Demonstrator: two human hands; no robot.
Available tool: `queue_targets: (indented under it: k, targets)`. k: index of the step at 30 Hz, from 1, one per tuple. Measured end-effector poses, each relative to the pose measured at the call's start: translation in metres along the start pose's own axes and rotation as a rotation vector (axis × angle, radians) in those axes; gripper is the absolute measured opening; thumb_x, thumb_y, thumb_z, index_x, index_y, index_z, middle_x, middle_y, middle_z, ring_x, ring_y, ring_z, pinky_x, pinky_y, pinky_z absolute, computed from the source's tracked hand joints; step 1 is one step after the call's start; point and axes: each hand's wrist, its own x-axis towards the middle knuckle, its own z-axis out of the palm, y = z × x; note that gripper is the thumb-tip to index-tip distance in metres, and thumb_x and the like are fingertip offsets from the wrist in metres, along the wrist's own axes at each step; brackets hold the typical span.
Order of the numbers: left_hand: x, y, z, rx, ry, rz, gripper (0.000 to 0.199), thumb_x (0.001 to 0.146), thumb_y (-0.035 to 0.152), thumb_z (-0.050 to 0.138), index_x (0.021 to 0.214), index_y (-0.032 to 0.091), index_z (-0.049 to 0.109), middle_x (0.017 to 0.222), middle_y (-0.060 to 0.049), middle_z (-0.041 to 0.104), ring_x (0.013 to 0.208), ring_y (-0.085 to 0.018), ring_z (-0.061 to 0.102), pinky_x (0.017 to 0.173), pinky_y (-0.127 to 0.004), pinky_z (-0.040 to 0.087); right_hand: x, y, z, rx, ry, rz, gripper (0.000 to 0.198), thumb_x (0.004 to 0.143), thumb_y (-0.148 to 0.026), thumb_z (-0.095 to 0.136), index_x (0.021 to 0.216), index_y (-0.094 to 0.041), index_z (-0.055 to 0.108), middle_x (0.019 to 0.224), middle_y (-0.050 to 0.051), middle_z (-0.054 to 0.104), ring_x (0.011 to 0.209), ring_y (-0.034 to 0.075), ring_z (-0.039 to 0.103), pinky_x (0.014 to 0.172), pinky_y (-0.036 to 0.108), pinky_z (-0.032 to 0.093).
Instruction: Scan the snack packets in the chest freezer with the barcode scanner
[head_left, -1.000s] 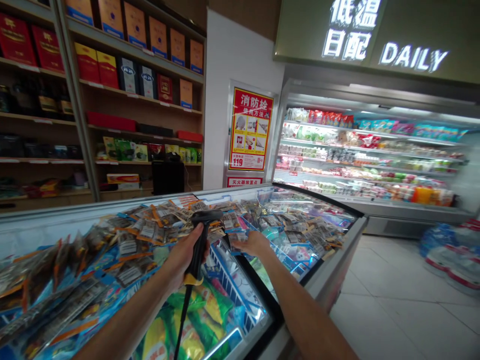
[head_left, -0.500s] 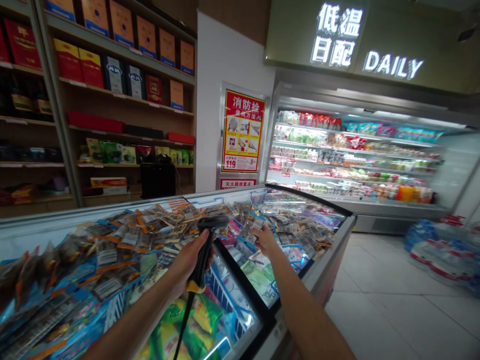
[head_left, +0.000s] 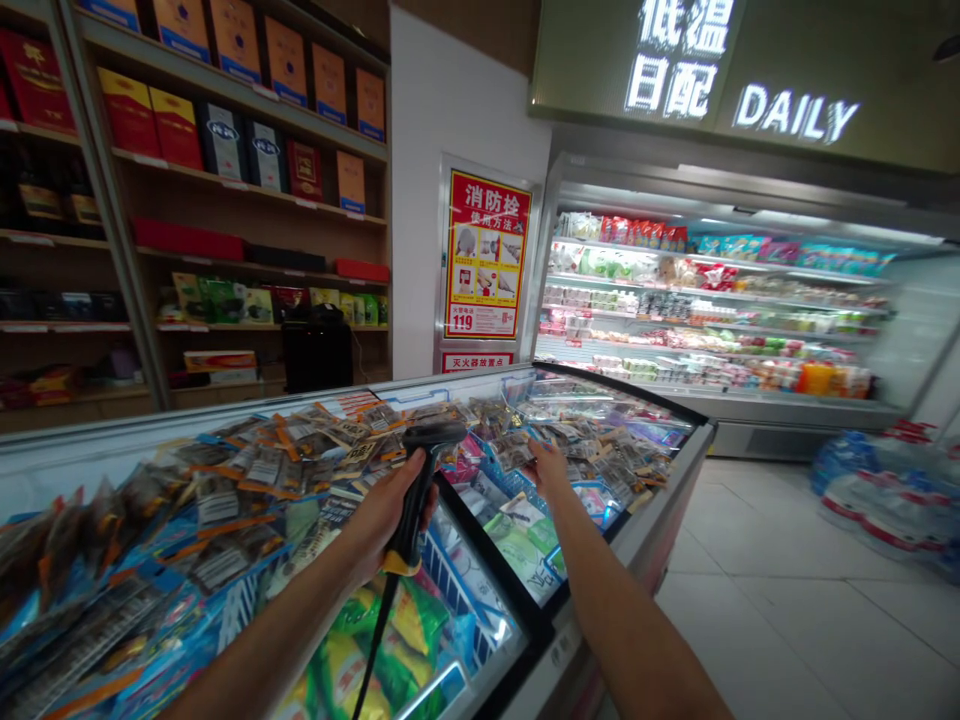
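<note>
My left hand point(head_left: 390, 510) is wrapped round the handle of a black and yellow barcode scanner point(head_left: 411, 505). The scanner head points right, and its cable hangs down over the freezer. Further right, my right hand point(head_left: 549, 468) reaches over the freezer with its fingers bent together at the edge of a brownish plastic food packet point(head_left: 516, 450). The finger contact is small and partly hidden, but the hand looks closed on it. Many similar packets point(head_left: 262, 468) with orange edges lie piled to the left, and more packets point(head_left: 619, 455) lie to the right.
A chest freezer point(head_left: 667, 500) with a black-framed glass lid point(head_left: 487, 540) spans the front. Green and yellow bags point(head_left: 375, 640) lie below the scanner. Behind stand a shelf of boxes point(head_left: 304, 170) and a lit fridge point(head_left: 712, 300). Bottled water packs point(head_left: 885, 490) sit on the floor at right.
My right hand has moved slightly right, and the packet's white label no longer shows beside its fingers. The scanner stays in my left hand, shifted slightly right and up in view.
</note>
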Motion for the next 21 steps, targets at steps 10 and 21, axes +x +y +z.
queue_targets:
  k: [10, 21]
  targets:
    - [-0.0058, 0.0007, -0.0044, -0.047, -0.036, -0.096, 0.032, 0.073, 0.047, 0.054, 0.073, 0.015, 0.053, 0.054, 0.000, 0.055, 0.039, -0.007, 0.047, 0.035, -0.017, 0.037, 0.0023, -0.0006, 0.0003, 0.206, 0.057, 0.097, 0.020, 0.063, -0.032, 0.055, 0.077, -0.024, 0.043, 0.071, -0.001, 0.057, 0.075, 0.019, 0.060, 0.058, 0.031, 0.051]
    - [-0.0072, -0.0030, 0.0017, -0.019, -0.097, -0.152, 0.030, 0.075, 0.045, 0.052, 0.075, 0.015, 0.053, 0.055, -0.001, 0.055, 0.040, -0.007, 0.047, 0.037, -0.017, 0.037, 0.0058, 0.0039, -0.0025, 0.441, 0.140, 0.156, 0.018, 0.066, -0.018, 0.050, 0.080, -0.025, 0.042, 0.074, -0.003, 0.058, 0.075, 0.015, 0.062, 0.062, 0.029, 0.052]
